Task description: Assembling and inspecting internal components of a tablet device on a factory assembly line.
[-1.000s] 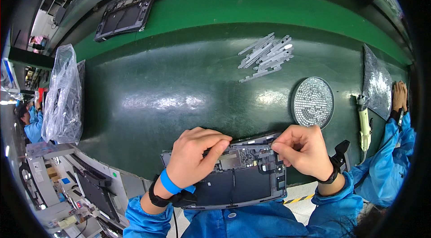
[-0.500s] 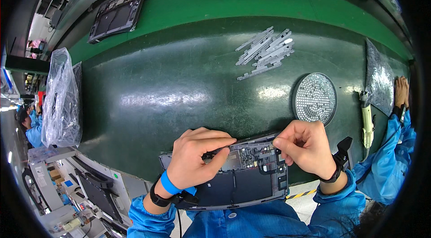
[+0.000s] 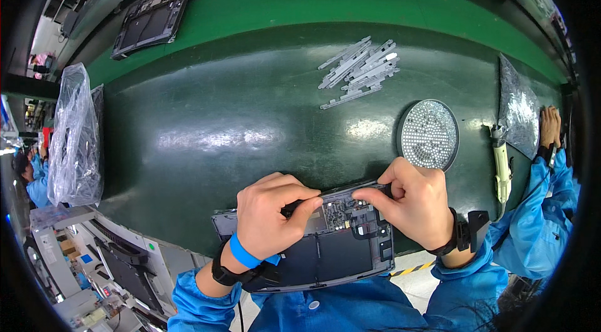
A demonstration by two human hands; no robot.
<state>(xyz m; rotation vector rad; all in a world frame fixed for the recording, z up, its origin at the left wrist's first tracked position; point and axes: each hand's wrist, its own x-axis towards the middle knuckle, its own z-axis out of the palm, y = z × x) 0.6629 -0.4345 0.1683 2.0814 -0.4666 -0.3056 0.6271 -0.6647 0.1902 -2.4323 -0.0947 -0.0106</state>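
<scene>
An opened laptop base [image 3: 332, 257] lies at the table's near edge, its circuit board and dark battery cells facing up. My left hand [image 3: 272, 213] is closed at its far edge, thumb and index finger pinching near the middle. At the far right corner my right hand [image 3: 416, 203] grips the same edge, thumb on the inside and fingers curled over the rim. A dark strip runs along that edge between the hands; whether it is a separate part I cannot tell. My left wrist wears a blue band [image 3: 243, 252].
Several grey strips [image 3: 360, 72] lie piled beyond my hands. A round tray of screws [image 3: 430, 134] and an electric screwdriver [image 3: 501, 166] are to the right. Plastic bags [image 3: 78, 144] stand at left. Another opened laptop base [image 3: 153, 19] sits far left. A co-worker's hand [image 3: 550, 126] rests far right.
My right hand has moved from above the board's right end to the far edge, its thumb now pressed there. My left hand keeps its pinch. The whole view has shifted slightly.
</scene>
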